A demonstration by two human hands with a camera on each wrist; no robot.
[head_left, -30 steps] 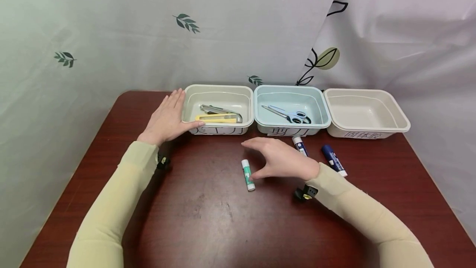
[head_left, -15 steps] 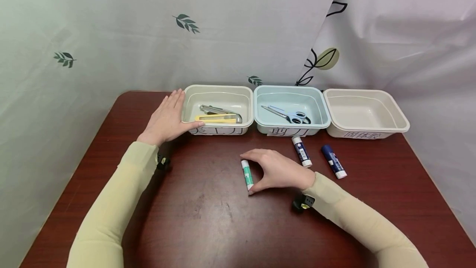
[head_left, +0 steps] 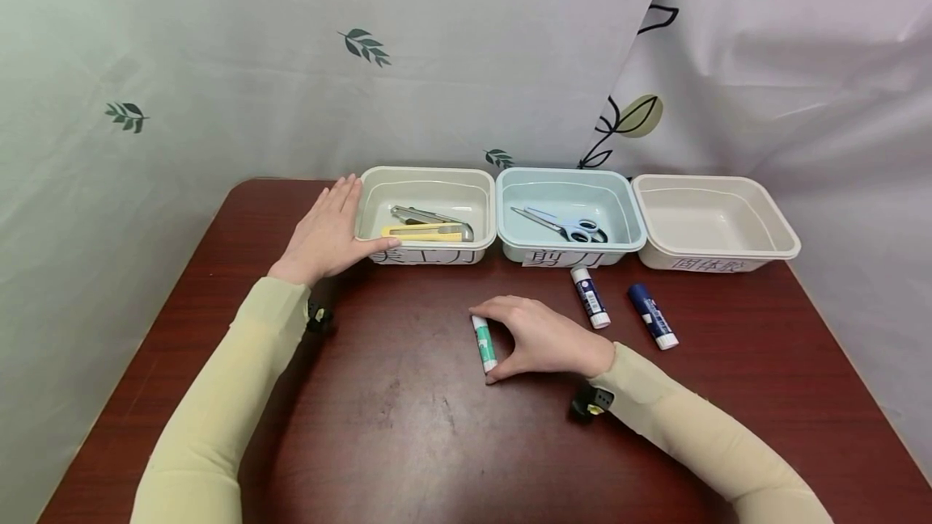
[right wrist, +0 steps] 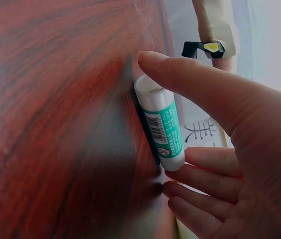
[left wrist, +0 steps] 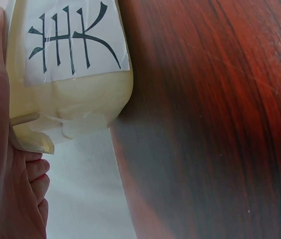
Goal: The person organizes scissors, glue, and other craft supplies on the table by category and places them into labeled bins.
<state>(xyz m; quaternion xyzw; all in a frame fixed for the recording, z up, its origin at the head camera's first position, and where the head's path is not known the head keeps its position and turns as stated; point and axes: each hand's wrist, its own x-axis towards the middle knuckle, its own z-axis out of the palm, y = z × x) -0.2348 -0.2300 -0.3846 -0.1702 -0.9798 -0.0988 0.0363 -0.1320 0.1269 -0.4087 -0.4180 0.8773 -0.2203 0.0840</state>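
Observation:
A green-and-white glue stick (head_left: 484, 343) lies on the table between the thumb and fingers of my right hand (head_left: 542, 338), which pinches it by its two ends. In the right wrist view the thumb is at the glue stick's (right wrist: 161, 124) near end and the fingertips at its other end. My left hand (head_left: 328, 229) rests against the left side of the off-white bin (head_left: 486, 242), fingers straight, thumb along its front rim. A yellow utility knife (head_left: 422, 232) and a grey one (head_left: 429, 215) lie inside that bin.
The light blue bin (head_left: 633, 242), with scissors (head_left: 564, 225) in it, and a beige bin (head_left: 717, 225) continue the row rightwards. Before them lie a white-capped glue stick (head_left: 590, 297) and a blue-capped one (head_left: 653, 316). A curtain (head_left: 277, 63) hangs behind the table.
My right hand has come down and nearer, its thumb and fingers moving from above the green glue stick to its two ends. The left hand has stayed at the bin.

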